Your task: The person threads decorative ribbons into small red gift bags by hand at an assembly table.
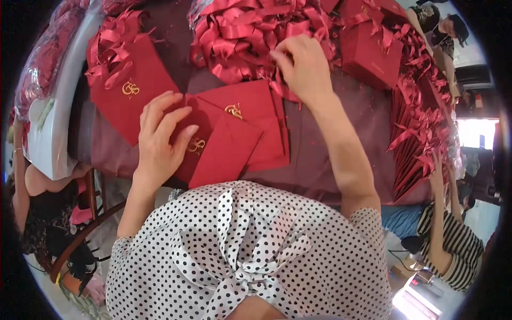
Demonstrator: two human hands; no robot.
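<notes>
My left hand point(161, 137) lies flat, fingers spread, on a folded red paper bag with a gold emblem point(216, 144) near the table's front edge. A second red flat bag point(250, 104) lies under and behind it. My right hand point(304, 66) reaches forward into a heap of red satin ribbons point(240, 32) and pinches one ribbon strand between thumb and fingers. The ribbon's far end is lost in the heap.
Another red bag with ribbon handles point(128, 85) lies at the left, and an upright red bag point(370, 53) stands at the back right. A row of finished bags with bows point(421, 133) runs along the right edge. A person in a striped shirt point(448, 240) sits at the right; another person's arm point(32, 181) is at the left.
</notes>
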